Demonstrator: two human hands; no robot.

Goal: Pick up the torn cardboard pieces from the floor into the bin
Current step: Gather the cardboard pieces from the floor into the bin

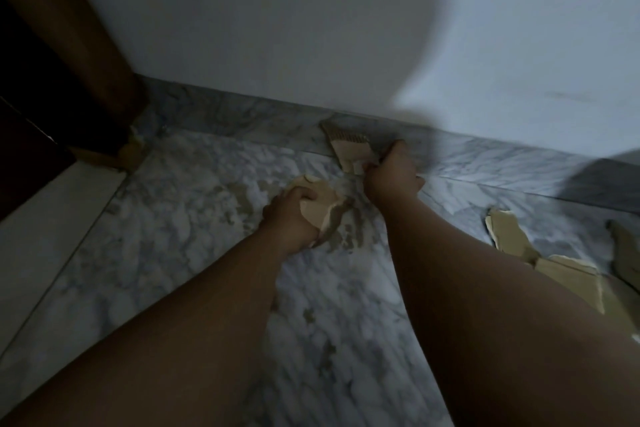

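Observation:
My left hand (pixel 289 218) grips a torn tan cardboard piece (pixel 320 206) low over the marble floor. My right hand (pixel 391 173) pinches another torn cardboard piece (pixel 349 147) close to the skirting, its corrugated edge pointing up. Several more torn cardboard pieces (pixel 512 232) lie on the floor at the right, partly hidden behind my right forearm. No bin is in view.
The grey-white marble floor (pixel 194 218) meets a marble skirting (pixel 242 114) and a pale wall (pixel 277 28). A dark wooden door frame (pixel 69 45) stands at the left, with a pale threshold strip (pixel 41 236) beside it. The picture is dim and blurred.

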